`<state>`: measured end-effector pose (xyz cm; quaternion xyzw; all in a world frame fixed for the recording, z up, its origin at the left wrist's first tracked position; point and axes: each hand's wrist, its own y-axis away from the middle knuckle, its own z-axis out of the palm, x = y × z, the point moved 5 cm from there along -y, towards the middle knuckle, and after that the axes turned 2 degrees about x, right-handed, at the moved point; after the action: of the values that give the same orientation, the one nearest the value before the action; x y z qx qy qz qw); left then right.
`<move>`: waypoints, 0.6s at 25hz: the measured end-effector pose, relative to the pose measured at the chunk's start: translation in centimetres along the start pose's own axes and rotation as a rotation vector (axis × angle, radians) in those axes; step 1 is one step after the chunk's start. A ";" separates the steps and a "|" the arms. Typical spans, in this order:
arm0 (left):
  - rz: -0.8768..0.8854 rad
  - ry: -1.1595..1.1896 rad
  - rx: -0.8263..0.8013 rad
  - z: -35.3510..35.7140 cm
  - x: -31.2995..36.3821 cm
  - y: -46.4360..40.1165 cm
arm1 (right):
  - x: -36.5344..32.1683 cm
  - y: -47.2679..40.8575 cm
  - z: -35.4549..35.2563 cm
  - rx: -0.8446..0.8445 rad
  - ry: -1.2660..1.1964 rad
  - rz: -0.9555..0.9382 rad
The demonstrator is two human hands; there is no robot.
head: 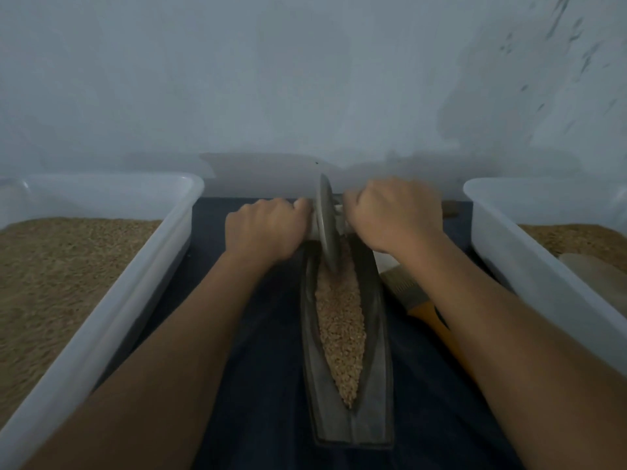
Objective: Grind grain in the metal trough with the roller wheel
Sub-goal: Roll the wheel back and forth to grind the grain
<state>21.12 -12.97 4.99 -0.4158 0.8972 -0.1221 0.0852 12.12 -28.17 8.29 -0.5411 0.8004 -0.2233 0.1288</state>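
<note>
2 hands, left (263, 228) and right (390, 215), are gripping the axle ends of the wheel (326, 222) at the far end of the trough (376, 317), where the grain (339, 320) is looking mostly whole, so grinding is seeming early.

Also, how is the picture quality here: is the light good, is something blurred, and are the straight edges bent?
In the head view the light is dim and bluish, without glare; the grey metal roller wheel and both gripping hands, left hand and right hand, look slightly motion-blurred; the wide lens bows the white plastic tub rims; the tan grain in the dark metal trough stays fairly sharp.
</note>
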 end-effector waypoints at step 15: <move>0.161 -0.104 0.182 -3.7 2.8 10.2 | -0.8 10.4 -3.1 -0.038 -0.059 -0.034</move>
<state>11.00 -8.17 5.39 -0.3386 0.9073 -0.1741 0.1784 2.61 -23.47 5.80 -0.5634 0.7911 -0.1941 0.1380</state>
